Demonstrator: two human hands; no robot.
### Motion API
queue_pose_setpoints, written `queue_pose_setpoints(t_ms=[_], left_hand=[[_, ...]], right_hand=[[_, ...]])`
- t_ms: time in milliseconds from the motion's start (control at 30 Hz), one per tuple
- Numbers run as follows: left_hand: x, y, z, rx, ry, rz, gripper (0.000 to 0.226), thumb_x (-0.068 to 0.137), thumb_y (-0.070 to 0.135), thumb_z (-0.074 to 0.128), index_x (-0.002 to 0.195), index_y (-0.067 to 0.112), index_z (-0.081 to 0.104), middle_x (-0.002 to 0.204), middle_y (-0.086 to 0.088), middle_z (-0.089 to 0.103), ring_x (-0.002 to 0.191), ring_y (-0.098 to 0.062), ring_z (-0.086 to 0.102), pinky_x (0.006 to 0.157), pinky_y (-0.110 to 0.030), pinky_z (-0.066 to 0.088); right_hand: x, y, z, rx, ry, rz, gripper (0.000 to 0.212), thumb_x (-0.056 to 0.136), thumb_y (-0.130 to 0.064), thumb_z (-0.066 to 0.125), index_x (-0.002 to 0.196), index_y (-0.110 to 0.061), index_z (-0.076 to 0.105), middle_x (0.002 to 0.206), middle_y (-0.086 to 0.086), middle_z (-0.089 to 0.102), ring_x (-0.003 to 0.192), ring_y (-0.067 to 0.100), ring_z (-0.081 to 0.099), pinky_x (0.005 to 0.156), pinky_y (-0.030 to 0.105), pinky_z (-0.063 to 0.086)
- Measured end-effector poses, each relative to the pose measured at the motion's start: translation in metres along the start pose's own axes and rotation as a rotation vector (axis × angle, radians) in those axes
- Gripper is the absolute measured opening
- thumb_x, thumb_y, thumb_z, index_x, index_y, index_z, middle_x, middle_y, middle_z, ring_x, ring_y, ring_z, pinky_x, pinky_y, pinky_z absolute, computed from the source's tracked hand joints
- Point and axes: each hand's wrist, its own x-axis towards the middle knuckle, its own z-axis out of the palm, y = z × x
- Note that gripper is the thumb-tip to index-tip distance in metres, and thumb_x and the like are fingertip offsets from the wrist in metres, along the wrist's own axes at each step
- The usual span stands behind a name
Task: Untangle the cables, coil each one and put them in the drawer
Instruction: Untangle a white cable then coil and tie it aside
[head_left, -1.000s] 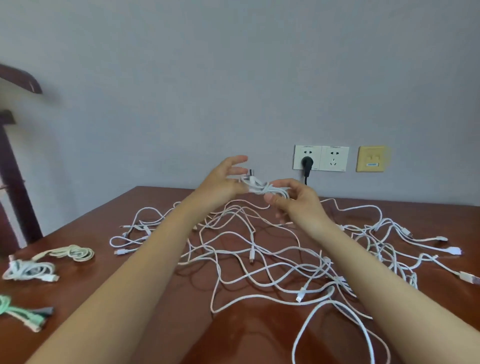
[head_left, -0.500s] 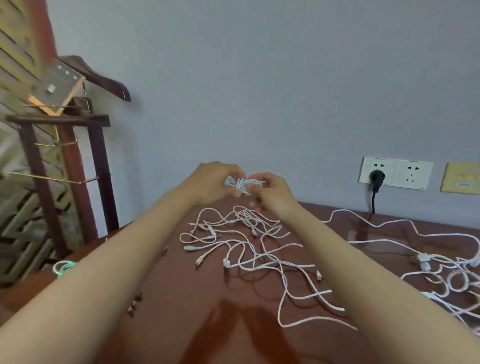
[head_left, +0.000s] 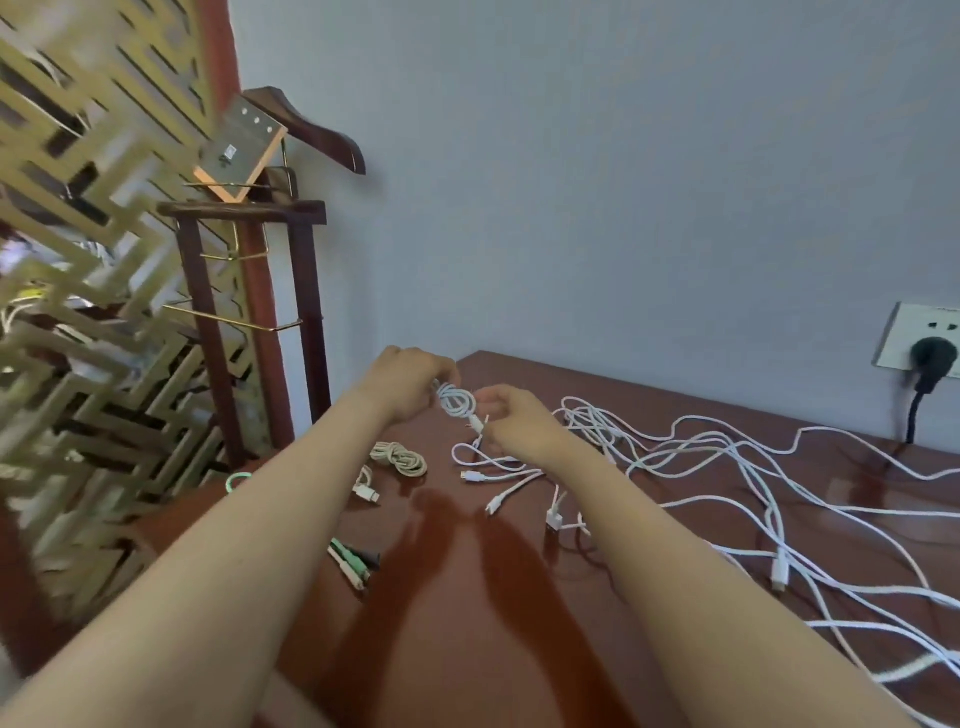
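Observation:
A small coiled white cable (head_left: 457, 402) hangs in the air above the far left part of the brown table (head_left: 467, 597). My left hand (head_left: 408, 384) grips the coil's top with curled fingers. My right hand (head_left: 514, 421) pinches its lower end near the plug. A tangle of white cables (head_left: 727, 467) spreads over the table to the right. On the table's left lie a beige coiled cable (head_left: 400, 457), a white cable end (head_left: 366, 488) and a green cable's plugs (head_left: 350, 564). No drawer is in view.
A dark wooden stand (head_left: 249, 322) with brass rails and a gold lattice screen (head_left: 78, 260) are beyond the table's left edge. A wall socket (head_left: 919, 340) with a black plug (head_left: 930, 369) sits at the right on the grey wall.
The view has swung left, so the stand and screen fill the left side. Both hands carried the white coil leftward and lower, toward the coiled cables on the table's left.

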Motion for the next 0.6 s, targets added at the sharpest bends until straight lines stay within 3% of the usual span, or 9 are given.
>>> queue_pose_setpoints(t_ms=[67,100,167,233,367,600], left_hand=[[-0.001,-0.005,0.01,0.026,-0.041,-0.044,0.034,0.087,0.003,0.05,0.114,0.02,0.06,0.115,-0.003,0.064,0.11,-0.024,0.054,0.08,-0.025,0.028],[-0.001,-0.006,0.015,0.039,-0.057,-0.063,0.033,0.088,0.002,0.049,0.115,0.018,0.06,0.117,-0.005,0.063,0.111,-0.025,0.053,0.082,-0.026,0.031],[-0.001,-0.009,0.025,0.074,-0.093,-0.104,0.032,0.088,0.002,0.049,0.115,0.016,0.059,0.12,-0.006,0.062,0.113,-0.027,0.053,0.085,-0.028,0.035],[-0.002,-0.011,0.034,0.113,-0.138,-0.138,0.029,0.089,0.004,0.049,0.114,0.016,0.059,0.12,-0.008,0.06,0.112,-0.029,0.053,0.086,-0.03,0.038],[-0.001,-0.009,0.048,0.152,-0.193,-0.164,0.034,0.092,0.004,0.048,0.12,0.018,0.059,0.123,-0.01,0.058,0.114,-0.03,0.054,0.089,-0.032,0.042],[-0.002,-0.003,0.037,0.045,-0.206,-0.171,0.047,0.091,-0.005,0.043,0.131,0.019,0.05,0.136,-0.007,0.05,0.123,-0.025,0.048,0.095,-0.03,0.037]], right_hand=[[-0.002,0.007,0.0,-0.081,-0.036,-0.004,0.041,0.09,-0.001,0.046,0.13,-0.009,0.047,0.129,0.008,0.054,0.102,0.014,0.05,0.073,0.016,0.044],[-0.003,0.012,-0.002,-0.117,-0.035,-0.006,0.041,0.091,0.001,0.043,0.13,-0.009,0.047,0.129,0.008,0.053,0.102,0.014,0.049,0.064,0.013,0.04],[-0.005,0.022,-0.005,-0.179,-0.024,-0.006,0.042,0.09,0.004,0.038,0.128,-0.009,0.05,0.128,0.01,0.055,0.106,0.019,0.053,0.06,0.012,0.039],[-0.007,0.031,-0.007,-0.218,-0.042,0.006,0.046,0.086,0.008,0.038,0.126,-0.01,0.053,0.126,0.01,0.056,0.109,0.021,0.054,0.069,0.012,0.043],[-0.013,0.039,-0.007,-0.376,-0.129,-0.001,0.047,0.084,0.003,0.049,0.127,-0.014,0.053,0.133,0.008,0.053,0.121,0.022,0.049,0.097,0.027,0.041],[-0.015,0.042,-0.005,-0.722,-0.138,-0.058,0.032,0.093,-0.006,0.041,0.12,-0.011,0.058,0.129,0.012,0.047,0.12,0.03,0.044,0.098,0.033,0.039]])
